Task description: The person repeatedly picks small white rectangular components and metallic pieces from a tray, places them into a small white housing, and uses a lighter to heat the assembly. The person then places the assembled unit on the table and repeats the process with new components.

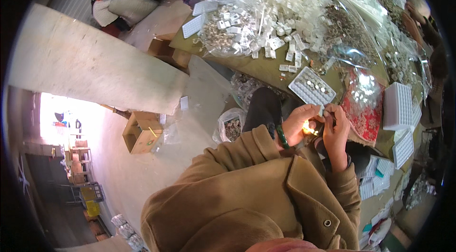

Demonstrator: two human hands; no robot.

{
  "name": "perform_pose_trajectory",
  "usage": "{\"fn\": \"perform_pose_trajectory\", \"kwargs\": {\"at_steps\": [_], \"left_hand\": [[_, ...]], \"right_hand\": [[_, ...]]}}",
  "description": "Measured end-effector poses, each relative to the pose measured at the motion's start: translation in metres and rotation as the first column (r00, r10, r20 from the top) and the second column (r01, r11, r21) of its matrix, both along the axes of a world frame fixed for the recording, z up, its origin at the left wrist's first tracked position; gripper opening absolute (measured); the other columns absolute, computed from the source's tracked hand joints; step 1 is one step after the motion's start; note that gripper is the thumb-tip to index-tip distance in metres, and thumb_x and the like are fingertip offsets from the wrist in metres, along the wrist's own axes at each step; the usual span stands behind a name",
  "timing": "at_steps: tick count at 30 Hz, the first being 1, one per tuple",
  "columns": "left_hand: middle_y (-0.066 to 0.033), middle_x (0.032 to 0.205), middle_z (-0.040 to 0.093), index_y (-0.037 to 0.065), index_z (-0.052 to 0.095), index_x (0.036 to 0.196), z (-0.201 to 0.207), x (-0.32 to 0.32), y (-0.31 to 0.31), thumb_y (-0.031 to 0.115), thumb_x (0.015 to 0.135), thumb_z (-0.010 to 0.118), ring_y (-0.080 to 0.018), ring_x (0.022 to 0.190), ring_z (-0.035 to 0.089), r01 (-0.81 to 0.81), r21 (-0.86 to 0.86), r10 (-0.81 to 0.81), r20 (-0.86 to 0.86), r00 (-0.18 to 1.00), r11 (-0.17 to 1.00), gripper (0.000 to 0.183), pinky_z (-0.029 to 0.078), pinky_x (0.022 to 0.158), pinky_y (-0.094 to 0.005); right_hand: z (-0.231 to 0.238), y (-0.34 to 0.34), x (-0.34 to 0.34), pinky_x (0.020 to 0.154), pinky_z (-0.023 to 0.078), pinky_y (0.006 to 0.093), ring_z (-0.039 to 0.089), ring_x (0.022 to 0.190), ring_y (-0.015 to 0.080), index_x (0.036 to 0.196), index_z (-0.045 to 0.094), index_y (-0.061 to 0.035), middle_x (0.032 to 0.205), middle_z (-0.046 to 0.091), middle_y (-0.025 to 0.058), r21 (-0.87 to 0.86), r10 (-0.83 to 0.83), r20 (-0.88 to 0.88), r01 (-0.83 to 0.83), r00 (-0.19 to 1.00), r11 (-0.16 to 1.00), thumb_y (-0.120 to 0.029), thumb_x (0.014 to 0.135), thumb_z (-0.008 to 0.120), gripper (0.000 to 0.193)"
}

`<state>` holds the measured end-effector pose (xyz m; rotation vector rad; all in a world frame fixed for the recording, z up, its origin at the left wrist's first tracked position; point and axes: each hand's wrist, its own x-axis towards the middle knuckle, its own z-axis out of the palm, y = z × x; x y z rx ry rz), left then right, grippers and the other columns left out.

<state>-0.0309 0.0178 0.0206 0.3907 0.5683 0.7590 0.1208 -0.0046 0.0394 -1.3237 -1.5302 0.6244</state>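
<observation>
Head view: just below the white tray (pixel 312 91), the left grip (pixel 302 118) and right grip (pixel 334 120) together pinch a small pale piece (pixel 321 110), probably light, stiff and slippery, best held by its edges.

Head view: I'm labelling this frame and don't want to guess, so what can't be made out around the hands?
- Pale piece at the left hand: head view; too small, partly covered by that hand.
- What the right hand holds: head view; its own curled fingers hide it.
- Bright yellow patch: head view; glare washes it out.
- Shiny pile on red patterned cloth: head view; glare blurs single pieces.
</observation>
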Motion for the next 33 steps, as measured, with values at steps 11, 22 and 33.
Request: {"fn": "perform_pose_trajectory", "kwargs": {"at_steps": [11,22,33], "left_hand": [[-0.0009,0.086,0.063,0.012,0.062,0.096,-0.003,-0.005,0.009,0.034,0.096,0.064,-0.0020,0.060,0.044,-0.034,-0.113,0.029,-0.042,0.999,0.993,0.022,0.032,0.049,-0.0173],[-0.0019,0.083,0.063,0.013,0.057,0.088,-0.003,-0.003,0.013,0.030,0.094,0.068,-0.0002,0.055,0.042,0.011,-0.092,-0.024,-0.139,0.990,0.996,0.021,0.030,0.045,-0.0155],[-0.0008,0.081,0.063,0.014,0.060,0.093,-0.009,-0.003,0.021,0.029,0.093,0.068,-0.0013,0.056,0.045,0.029,-0.189,-0.044,-0.072,0.996,0.981,0.016,0.030,0.045,-0.0155]], "right_hand": [[0.005,0.013,0.012,0.071,0.046,0.0250,0.056,0.078,0.0087,0.093,0.064,0.0033,0.082,0.065,0.0046,-0.260,0.041,-0.205,-0.095,0.978,0.961,0.000,0.090,0.063,0.005],[0.004,0.020,0.019,0.072,0.049,0.0278,0.059,0.078,0.0113,0.094,0.063,0.0040,0.083,0.067,0.0087,-0.276,0.154,-0.068,-0.167,0.986,0.947,0.002,0.089,0.061,0.006],[0.010,0.024,0.017,0.070,0.048,0.0297,0.059,0.075,0.0169,0.094,0.061,0.0033,0.080,0.062,0.0122,-0.245,0.142,-0.035,-0.146,0.989,0.958,0.002,0.088,0.060,0.006]]}}
